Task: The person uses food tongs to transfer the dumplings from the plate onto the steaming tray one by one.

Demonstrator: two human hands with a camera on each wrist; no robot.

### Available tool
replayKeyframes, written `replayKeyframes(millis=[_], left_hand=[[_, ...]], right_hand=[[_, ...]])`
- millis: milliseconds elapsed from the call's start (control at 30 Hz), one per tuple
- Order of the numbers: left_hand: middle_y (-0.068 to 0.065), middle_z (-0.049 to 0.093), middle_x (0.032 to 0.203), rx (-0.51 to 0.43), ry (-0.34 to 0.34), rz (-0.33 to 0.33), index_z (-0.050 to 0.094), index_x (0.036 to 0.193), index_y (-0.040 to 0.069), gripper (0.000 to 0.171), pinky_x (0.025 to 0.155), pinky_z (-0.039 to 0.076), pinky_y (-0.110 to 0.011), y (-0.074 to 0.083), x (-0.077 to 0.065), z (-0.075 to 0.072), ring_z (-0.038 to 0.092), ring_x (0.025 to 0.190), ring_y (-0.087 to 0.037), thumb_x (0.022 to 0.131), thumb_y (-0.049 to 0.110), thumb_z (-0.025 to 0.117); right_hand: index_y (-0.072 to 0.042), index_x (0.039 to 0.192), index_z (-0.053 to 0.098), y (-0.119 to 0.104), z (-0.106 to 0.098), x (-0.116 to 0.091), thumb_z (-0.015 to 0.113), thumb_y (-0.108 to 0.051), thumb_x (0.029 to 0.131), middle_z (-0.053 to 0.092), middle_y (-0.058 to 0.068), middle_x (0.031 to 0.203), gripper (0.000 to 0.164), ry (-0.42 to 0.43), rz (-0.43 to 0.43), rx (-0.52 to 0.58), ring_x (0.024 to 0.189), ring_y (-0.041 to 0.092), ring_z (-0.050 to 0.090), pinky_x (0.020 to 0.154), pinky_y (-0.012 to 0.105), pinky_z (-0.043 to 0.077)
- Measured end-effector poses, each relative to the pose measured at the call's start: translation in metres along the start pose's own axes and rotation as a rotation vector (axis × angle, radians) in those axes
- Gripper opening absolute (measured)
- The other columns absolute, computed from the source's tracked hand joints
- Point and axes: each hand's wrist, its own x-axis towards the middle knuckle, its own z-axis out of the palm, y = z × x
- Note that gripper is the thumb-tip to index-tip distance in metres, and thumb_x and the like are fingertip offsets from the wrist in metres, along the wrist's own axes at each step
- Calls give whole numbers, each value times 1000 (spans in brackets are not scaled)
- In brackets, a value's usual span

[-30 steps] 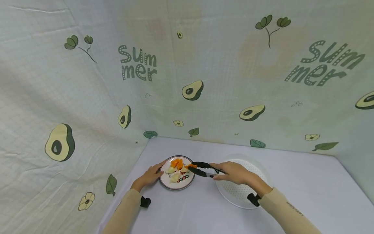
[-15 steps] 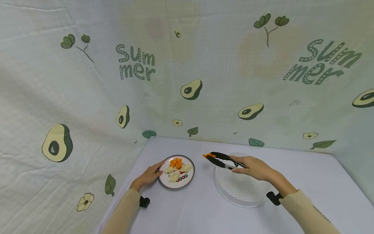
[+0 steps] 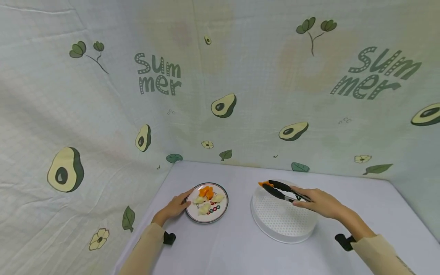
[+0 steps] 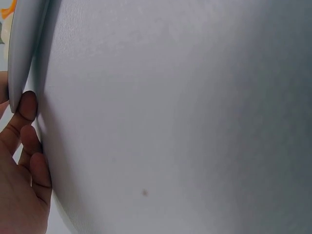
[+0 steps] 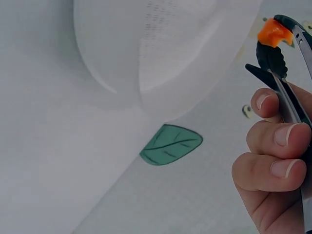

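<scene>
My left hand pinches the left rim of a round white plate with a dark edge; the left wrist view has the plate edge between thumb and fingers. On the plate lie orange dumpling-like pieces and several pale dumplings. My right hand grips metal tongs with black tips. Between the tips is an orange dumpling-like piece, held above the far left part of a round white steamer tray with a dotted base.
A white cloth covers the table. Behind and to the left hangs a pale curtain printed with avocados and leaves. Black wrist mounts show beneath both sleeves.
The tongs have lifted an orange piece off the plate and carried it right, over the steamer tray. My left hand has stayed at the plate.
</scene>
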Motion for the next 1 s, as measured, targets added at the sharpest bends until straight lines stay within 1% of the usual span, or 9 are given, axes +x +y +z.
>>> replayKeyframes(millis=[67, 133, 200, 233, 367, 467, 600, 800, 1000], left_hand=[[-25, 39, 152, 6, 1, -7, 34, 157, 16, 57, 109, 25, -65, 0, 0, 0, 38, 132, -44, 104, 22, 54], [-25, 39, 152, 9, 2, -12, 34, 157, 16, 57, 109, 25, -65, 0, 1, -1, 38, 132, -43, 104, 23, 54], [-25, 39, 152, 9, 3, -9, 34, 157, 17, 57, 109, 25, -66, 0, 1, -2, 38, 132, -44, 104, 23, 54], [-25, 39, 152, 8, 4, -7, 34, 157, 17, 57, 109, 25, -66, 0, 1, -2, 38, 132, -44, 104, 23, 54], [-25, 38, 152, 6, 2, 3, 34, 157, 16, 57, 109, 24, -66, -1, 2, -1, 37, 133, -44, 104, 22, 54], [-26, 37, 153, 9, -4, 9, 33, 157, 15, 56, 110, 21, -67, -2, 3, 0, 34, 136, -47, 105, 23, 52], [-26, 36, 154, 5, -8, 3, 33, 157, 16, 56, 111, 19, -67, -3, 2, 3, 31, 139, -48, 105, 23, 52], [-25, 37, 153, 6, 0, 15, 34, 156, 15, 55, 110, 19, -68, -3, 0, 4, 32, 138, -48, 105, 21, 52], [-25, 38, 152, 19, 1, 15, 34, 156, 15, 55, 109, 23, -67, -1, 0, 2, 37, 133, -46, 104, 21, 52]], right_hand=[[-3, 145, 51, 6, 0, -4, 63, -45, 96, 61, 25, 131, 65, 2, 18, 3, 96, 29, 64, 79, 51, 52], [-2, 144, 51, 12, 0, -8, 63, -44, 96, 63, 23, 125, 66, -6, 32, 9, 85, 23, 60, 72, 43, 48], [-1, 144, 51, 17, 2, -10, 64, -44, 96, 63, 23, 124, 66, -14, 53, 15, 80, 18, 52, 68, 39, 42], [-1, 144, 51, 19, 3, -11, 64, -44, 96, 63, 24, 126, 66, -15, 62, 12, 80, 18, 52, 69, 39, 43], [0, 143, 52, 27, 6, -14, 64, -44, 95, 57, 32, 131, 66, -38, 91, -2, 88, 22, 55, 74, 47, 50], [1, 142, 52, 32, 9, -16, 65, -44, 95, 55, 34, 132, 66, -51, 109, -8, 101, 35, 62, 80, 58, 51], [1, 142, 52, 35, 12, -15, 64, -46, 95, 55, 34, 132, 68, -74, 134, -9, 116, 52, 55, 86, 66, 47], [2, 142, 52, 38, 15, -14, 64, -47, 94, 54, 36, 131, 69, -96, 147, -7, 117, 55, 52, 86, 68, 45], [3, 142, 51, 37, 14, -14, 64, -47, 95, 55, 36, 131, 70, -82, 144, -10, 117, 55, 52, 87, 68, 45]])
